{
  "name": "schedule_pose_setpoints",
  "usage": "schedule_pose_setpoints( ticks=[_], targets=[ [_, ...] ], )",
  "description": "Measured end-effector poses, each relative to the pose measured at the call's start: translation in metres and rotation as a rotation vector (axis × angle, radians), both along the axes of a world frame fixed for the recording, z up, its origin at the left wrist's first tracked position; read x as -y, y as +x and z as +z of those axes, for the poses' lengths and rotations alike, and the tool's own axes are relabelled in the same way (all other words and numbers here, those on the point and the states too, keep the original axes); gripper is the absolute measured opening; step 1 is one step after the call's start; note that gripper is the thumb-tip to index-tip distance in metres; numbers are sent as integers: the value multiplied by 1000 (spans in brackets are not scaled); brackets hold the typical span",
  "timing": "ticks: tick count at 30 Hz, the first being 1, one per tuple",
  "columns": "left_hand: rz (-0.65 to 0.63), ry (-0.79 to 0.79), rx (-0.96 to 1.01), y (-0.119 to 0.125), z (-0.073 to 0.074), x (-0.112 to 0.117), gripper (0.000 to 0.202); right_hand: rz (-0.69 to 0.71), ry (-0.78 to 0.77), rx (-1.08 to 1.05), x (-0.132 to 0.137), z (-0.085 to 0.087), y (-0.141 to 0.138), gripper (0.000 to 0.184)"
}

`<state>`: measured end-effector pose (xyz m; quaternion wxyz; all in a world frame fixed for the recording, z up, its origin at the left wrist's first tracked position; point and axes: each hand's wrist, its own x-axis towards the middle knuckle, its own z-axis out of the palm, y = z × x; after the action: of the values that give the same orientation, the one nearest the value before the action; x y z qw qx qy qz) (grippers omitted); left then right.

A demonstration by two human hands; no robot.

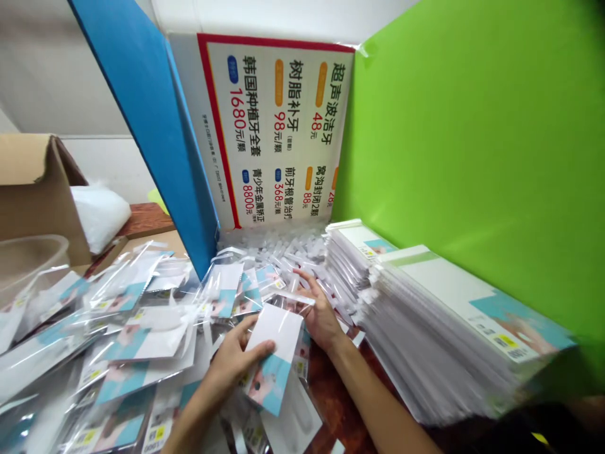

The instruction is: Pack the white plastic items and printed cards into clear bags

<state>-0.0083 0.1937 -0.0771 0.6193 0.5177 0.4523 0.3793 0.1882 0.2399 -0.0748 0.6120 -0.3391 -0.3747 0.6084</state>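
My left hand (241, 350) grips a clear plastic packet (278, 331) with a white and light-blue printed card inside, thumb pressed on its front. Just beyond the packet's top flap is my right hand (321, 312), its fingers stretched toward a heap of small clear-and-white plastic pieces (288, 249). Part of that hand is hidden behind the flap, and I see nothing held in it. Similar card packets (146, 334) lie scattered under and left of my left hand. Another bagged card (295, 416) lies beneath the held packet.
Two thick stacks of flat card packets, a near stack (439, 334) and a far stack (347, 265), stand at right against a green panel (472, 157). A blue panel (155, 120) and a printed price board (278, 132) enclose the back. A cardboard box (38, 189) and a clear tub (28, 261) are at left.
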Motion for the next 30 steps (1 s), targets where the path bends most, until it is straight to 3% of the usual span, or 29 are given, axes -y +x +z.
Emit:
schedule_pose_setpoints(
  ticks=[3, 8, 12, 17, 19, 22, 25, 27, 30],
  targets=[
    [-41, -14, -1, 0, 1, 1, 78, 68, -39, -89, 4, 5, -1, 47],
    [-98, 12, 28, 1, 0, 1, 75, 99, -18, -13, 1, -3, -1, 51],
    [-99, 76, 88, 0, -2, -2, 65, 123, 37, 161, -1, -6, 2, 33],
    [-93, 62, 86, -1, -3, -1, 58, 272, 105, 324, 6, 1, 3, 28],
    [-87, 40, 83, 0, -1, 1, 59, 210, 170, 462, 7, 3, 2, 29],
    [-46, 26, 103, 3, 4, 2, 64, -104, 229, 716, 1, 0, 7, 33],
    [73, 17, 139, 5, 5, -2, 68, -376, 243, 918, -10, -7, 16, 27],
    [154, 10, 154, 5, 5, -6, 71, -424, 276, 1079, -17, -12, 20, 25],
    [223, 1, 175, 4, 4, -11, 73, -369, 304, 1278, -22, -20, 17, 30]
  ],
)
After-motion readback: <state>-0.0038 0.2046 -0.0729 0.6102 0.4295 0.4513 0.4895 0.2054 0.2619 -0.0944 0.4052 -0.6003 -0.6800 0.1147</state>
